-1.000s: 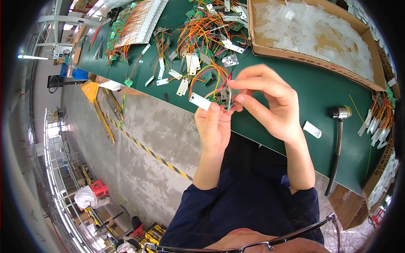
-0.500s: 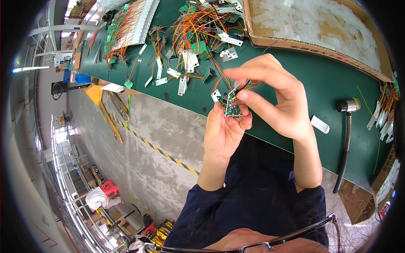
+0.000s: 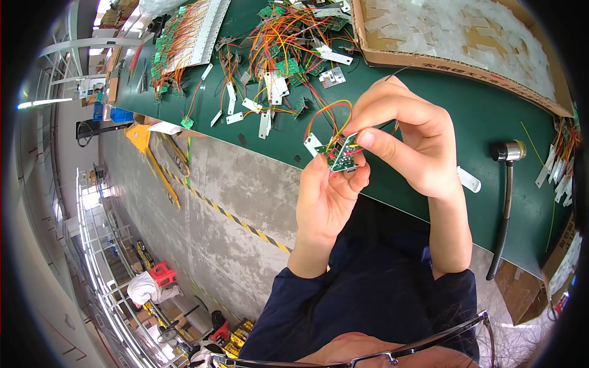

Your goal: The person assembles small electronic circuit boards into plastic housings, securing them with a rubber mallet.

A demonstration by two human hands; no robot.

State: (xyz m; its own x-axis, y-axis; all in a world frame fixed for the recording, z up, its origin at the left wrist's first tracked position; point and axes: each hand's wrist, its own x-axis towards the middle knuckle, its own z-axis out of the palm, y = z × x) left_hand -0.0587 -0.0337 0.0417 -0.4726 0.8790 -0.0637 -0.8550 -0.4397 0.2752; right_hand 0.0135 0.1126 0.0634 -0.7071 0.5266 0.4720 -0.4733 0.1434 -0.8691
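Between the fingertips of my left hand is a small green circuit board, held tilted over the table's near edge. Red, yellow and black wires come off it, and a white strip with holes hangs beside it at the left. My right hand is closed, thumb and forefinger pinched at the board's upper edge, where the thin wires run. My fingers partly cover the board, so the exact wire in the pinch is hard to make out. A looped yellow and red wire arches above my left fingertips.
A tangle of wired circuit boards lies on the green table. Behind stands a cardboard box of translucent pieces. At the right are a hammer, a white cover and more wired strips.
My right fingers have closed into a tighter pinch and shifted slightly right at the board. The yellow and red wires now arch up in a loop. My left hand has barely moved.
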